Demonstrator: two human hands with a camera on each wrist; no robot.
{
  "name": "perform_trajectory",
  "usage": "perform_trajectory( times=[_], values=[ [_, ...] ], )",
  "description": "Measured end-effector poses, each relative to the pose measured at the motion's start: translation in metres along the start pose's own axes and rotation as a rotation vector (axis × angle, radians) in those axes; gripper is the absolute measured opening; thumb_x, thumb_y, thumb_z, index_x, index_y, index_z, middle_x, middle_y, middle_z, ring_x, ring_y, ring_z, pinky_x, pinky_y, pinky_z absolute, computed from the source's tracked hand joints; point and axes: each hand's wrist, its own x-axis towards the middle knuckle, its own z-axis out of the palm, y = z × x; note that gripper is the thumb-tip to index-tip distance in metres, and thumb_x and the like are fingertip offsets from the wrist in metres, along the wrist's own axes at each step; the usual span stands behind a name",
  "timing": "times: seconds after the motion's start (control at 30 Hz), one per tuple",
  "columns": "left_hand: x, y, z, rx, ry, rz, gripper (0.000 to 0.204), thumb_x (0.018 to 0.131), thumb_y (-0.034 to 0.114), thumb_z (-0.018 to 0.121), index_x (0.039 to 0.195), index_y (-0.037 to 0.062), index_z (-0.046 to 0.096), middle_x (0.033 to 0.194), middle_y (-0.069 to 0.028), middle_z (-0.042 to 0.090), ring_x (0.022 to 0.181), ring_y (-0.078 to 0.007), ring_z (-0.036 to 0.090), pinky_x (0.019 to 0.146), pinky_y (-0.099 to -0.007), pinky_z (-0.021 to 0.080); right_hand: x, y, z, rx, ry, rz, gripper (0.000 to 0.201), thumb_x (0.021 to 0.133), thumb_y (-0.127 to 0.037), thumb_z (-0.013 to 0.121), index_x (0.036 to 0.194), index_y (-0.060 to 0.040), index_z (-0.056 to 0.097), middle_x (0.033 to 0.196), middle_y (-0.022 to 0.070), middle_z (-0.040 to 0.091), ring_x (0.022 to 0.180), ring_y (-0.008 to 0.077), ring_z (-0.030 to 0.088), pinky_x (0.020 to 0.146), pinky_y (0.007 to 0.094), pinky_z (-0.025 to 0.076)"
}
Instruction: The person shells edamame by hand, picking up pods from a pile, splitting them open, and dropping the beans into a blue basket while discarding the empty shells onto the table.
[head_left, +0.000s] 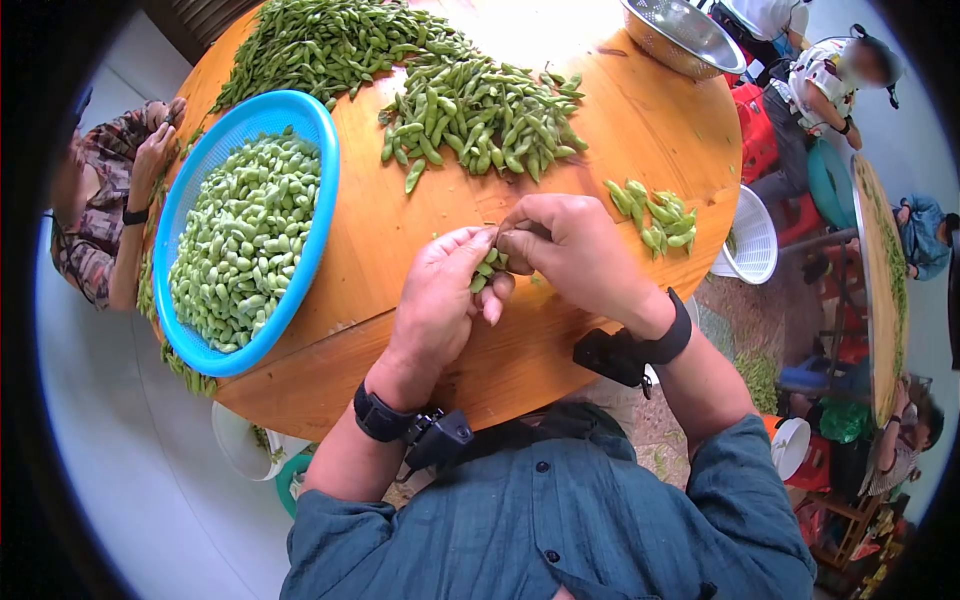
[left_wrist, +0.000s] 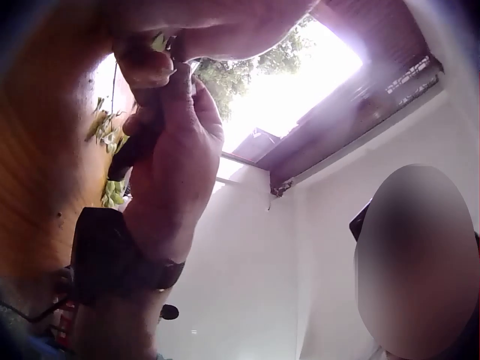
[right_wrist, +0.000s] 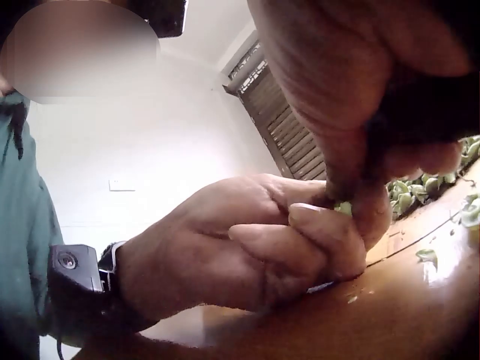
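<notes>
In the head view my left hand [head_left: 432,290] holds several green soybeans or pod pieces [head_left: 488,268] between thumb and fingers, just over the table's near side. My right hand [head_left: 580,250] meets it from the right, its thumb and index finger pinching at the same soybean pod. The fingertips of both hands overlap there and hide most of it. From the right wrist view, a bit of green [right_wrist: 343,208] shows between the fingers. A blue basket [head_left: 325,150] full of shelled soybeans [head_left: 245,235] stands left of my hands. Unshelled pods [head_left: 480,115] are heaped beyond them.
A small pile of pale green pods [head_left: 655,215] lies right of my hands on the round wooden table [head_left: 640,120]. At its far right stands a metal colander [head_left: 680,40]. A white basket [head_left: 750,240] is beyond the edge. Another person [head_left: 110,190] sits at the left.
</notes>
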Motion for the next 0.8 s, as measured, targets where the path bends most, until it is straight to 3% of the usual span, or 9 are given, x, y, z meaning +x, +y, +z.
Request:
perform_trajectory(
  times=[0.1,0.4,0.63,0.73,0.8],
  values=[
    [0.001,0.0,0.001,-0.069,-0.011,-0.012,0.021,0.101,0.014,0.048,0.107,-0.0033,0.058,0.088,-0.0091,0.066,0.061,-0.0092,0.059,0.049,-0.0194,0.05,-0.001,-0.001,-0.004,0.051,-0.037,0.027,0.016,0.085,-0.012,0.063,0.086,0.0032,0.067,0.076,0.0201,0.066,0.072,0.0344,0.066,0.065,0.0408,0.051],
    [-0.001,-0.003,0.003,0.14,-0.005,0.027,0.02,0.099,0.009,0.05,0.113,-0.0034,0.057,0.089,-0.0068,0.065,0.063,-0.0075,0.059,0.053,-0.0181,0.05,-0.005,0.005,-0.002,0.032,0.028,-0.09,0.01,0.085,-0.007,0.063,0.086,0.0029,0.062,0.078,0.0218,0.065,0.073,0.0373,0.066,0.065,0.0414,0.051],
    [-0.002,-0.002,0.003,0.113,-0.005,0.025,0.019,0.1,0.01,0.052,0.114,-0.003,0.054,0.09,-0.0062,0.064,0.067,-0.0088,0.06,0.052,-0.0184,0.05,-0.002,0.006,0.001,0.055,0.073,-0.079,0.012,0.083,-0.006,0.064,0.086,0.0031,0.057,0.077,0.0229,0.064,0.074,0.0394,0.065,0.063,0.0417,0.051],
    [-0.002,0.002,0.003,0.174,-0.039,-0.001,0.017,0.1,0.011,0.051,0.112,-0.0015,0.053,0.09,-0.0074,0.064,0.067,-0.0089,0.06,0.051,-0.0188,0.049,0.0,0.009,0.003,0.086,0.084,-0.043,0.012,0.083,-0.006,0.062,0.089,0.0035,0.057,0.076,0.0216,0.064,0.07,0.0356,0.065,0.062,0.0394,0.051],
    [-0.002,0.002,0.006,0.128,-0.016,0.024,0.017,0.1,0.012,0.051,0.11,-0.001,0.053,0.088,-0.0075,0.064,0.063,-0.0078,0.058,0.05,-0.0195,0.049,0.0,0.007,0.0,0.278,0.036,0.021,0.012,0.082,-0.005,0.06,0.091,0.0032,0.059,0.075,0.0195,0.064,0.065,0.0298,0.064,0.061,0.0367,0.05]
  ],
)
